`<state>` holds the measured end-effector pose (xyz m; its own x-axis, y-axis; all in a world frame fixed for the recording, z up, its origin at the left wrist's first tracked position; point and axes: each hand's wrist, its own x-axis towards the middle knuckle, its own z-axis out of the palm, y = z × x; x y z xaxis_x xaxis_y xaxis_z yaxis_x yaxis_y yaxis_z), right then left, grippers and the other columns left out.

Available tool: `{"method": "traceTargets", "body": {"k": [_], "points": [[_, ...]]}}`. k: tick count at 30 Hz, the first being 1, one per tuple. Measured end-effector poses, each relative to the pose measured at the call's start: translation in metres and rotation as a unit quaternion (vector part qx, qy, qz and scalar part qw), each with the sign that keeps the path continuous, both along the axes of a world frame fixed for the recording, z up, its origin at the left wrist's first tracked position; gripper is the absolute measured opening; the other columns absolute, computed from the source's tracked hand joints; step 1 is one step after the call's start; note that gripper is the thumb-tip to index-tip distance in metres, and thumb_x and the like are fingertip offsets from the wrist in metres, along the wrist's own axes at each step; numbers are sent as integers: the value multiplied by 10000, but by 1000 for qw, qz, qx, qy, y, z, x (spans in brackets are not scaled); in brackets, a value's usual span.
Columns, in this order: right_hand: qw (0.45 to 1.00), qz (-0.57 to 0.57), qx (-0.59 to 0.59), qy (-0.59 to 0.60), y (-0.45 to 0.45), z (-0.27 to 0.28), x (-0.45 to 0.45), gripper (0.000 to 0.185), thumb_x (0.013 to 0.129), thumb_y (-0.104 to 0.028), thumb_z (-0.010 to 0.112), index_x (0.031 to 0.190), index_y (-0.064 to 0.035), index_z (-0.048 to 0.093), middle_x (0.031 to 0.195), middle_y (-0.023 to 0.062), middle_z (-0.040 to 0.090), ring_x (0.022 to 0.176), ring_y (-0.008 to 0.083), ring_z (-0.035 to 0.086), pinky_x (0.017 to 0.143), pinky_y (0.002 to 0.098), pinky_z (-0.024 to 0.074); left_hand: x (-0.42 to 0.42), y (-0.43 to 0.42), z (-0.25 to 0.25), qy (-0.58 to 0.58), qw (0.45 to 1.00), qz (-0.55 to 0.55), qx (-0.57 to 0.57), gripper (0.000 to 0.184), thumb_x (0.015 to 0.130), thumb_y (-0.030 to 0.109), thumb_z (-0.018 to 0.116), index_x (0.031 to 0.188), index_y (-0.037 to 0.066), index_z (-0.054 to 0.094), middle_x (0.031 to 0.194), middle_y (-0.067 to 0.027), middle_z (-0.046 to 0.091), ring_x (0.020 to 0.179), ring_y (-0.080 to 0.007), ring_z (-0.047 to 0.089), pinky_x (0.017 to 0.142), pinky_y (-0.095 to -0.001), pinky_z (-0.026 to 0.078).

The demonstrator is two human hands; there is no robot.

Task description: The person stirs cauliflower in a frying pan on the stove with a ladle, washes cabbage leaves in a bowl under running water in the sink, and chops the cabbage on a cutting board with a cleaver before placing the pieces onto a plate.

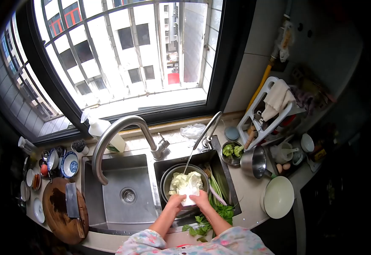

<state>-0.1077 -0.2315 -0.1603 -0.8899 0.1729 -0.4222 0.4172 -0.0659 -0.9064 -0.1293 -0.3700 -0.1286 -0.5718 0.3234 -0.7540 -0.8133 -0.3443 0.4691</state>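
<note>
My left hand (177, 201) and my right hand (200, 199) are side by side over the right sink basin. Both have their fingers closed on the white stem end of a pale cabbage leaf (189, 190). The leaf is held above a round metal bowl (165, 187) that has more pale yellow leaves in it. A thin stream of water from the slim faucet (208, 127) falls onto the leaves. Beside the bowl, long green stalks (216, 187) lie in the basin. Leafy greens (202, 224) hang over its front edge, near my right forearm.
The left basin (113, 187) sits under a thick curved faucet (121, 123). A cleaver (72, 199) rests on a round chopping board (58, 208). To the right are a bowl of broccoli (232, 151), a metal pot (253, 161) and a cream bowl (279, 197).
</note>
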Motion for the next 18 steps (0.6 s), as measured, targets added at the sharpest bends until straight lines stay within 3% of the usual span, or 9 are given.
{"method": "traceTargets", "body": {"k": [1, 3, 4, 6, 8, 10, 12, 14, 18], "points": [[985, 35, 164, 38, -1, -12, 3, 272, 695, -89, 633, 935, 35, 599, 834, 113, 634, 687, 191, 619, 610, 328, 499, 0, 4, 12, -2, 999, 1, -40, 325, 807, 109, 569, 1104, -6, 506, 973, -125, 603, 862, -268, 604, 722, -411, 504], [940, 53, 333, 50, -14, 26, 5, 289, 706, -153, 632, 918, 40, 600, 809, 130, 636, 687, 182, 616, 625, 333, 494, 0, 14, 27, -5, 993, 5, -120, 354, 809, 167, 584, 1098, -22, 508, 923, -118, 614, 808, -254, 610, 673, -383, 504], [942, 40, 328, 64, -20, 29, 4, 287, 719, -171, 626, 911, 40, 598, 792, 129, 634, 670, 176, 612, 601, 325, 493, 7, 24, -24, 104, 976, 126, -141, 363, 805, 238, 598, 1025, -46, 548, 842, -113, 620, 720, -212, 601, 589, -344, 477], [944, 12, 318, 92, -28, 33, 3, 290, 747, -205, 612, 897, 42, 595, 760, 127, 629, 637, 165, 603, 553, 310, 489, 9, 28, -48, 141, 950, 148, -235, 350, 811, 254, 587, 969, -58, 570, 809, -115, 620, 671, -191, 590, 567, -336, 462], [980, 9, 193, 45, -23, 46, -4, 264, 771, -211, 600, 873, 33, 596, 746, 109, 624, 601, 152, 591, 475, 287, 463, 9, 31, -25, 167, 934, 141, -284, 337, 825, 254, 561, 903, -72, 594, 774, -119, 618, 616, -171, 576, 527, -322, 443], [998, 2, 65, -18, -18, 60, -8, 243, 793, -213, 589, 866, 19, 597, 728, 89, 615, 562, 136, 572, 405, 261, 421, 8, 29, -11, 144, 953, 127, -235, 341, 829, 250, 553, 926, -75, 588, 772, -119, 620, 606, -167, 575, 502, -313, 433], [994, -4, -66, -91, -13, 68, -10, 220, 811, -210, 579, 875, 0, 597, 704, 67, 603, 521, 115, 546, 344, 231, 363, 8, 29, -2, 130, 963, 121, -205, 325, 840, 257, 539, 915, -56, 582, 735, -104, 608, 562, -155, 554, 461, -298, 410], [981, -26, -180, -72, -10, 62, -7, 195, 817, -203, 581, 888, -21, 596, 694, 51, 596, 498, 106, 526, 338, 219, 337, 7, 30, 5, 127, 966, 121, -191, 300, 859, 276, 519, 869, -18, 576, 664, -72, 582, 485, -135, 515, 404, -276, 371], [938, -59, -332, -76, -5, 55, -4, 156, 830, -188, 576, 894, -47, 589, 672, 33, 582, 463, 102, 498, 330, 207, 303, -3, 22, 10, 8, 996, 82, 46, 298, 889, 331, 477, 757, 66, 503, 544, -7, 470, 378, -104, 389, 338, -234, 283]]}}
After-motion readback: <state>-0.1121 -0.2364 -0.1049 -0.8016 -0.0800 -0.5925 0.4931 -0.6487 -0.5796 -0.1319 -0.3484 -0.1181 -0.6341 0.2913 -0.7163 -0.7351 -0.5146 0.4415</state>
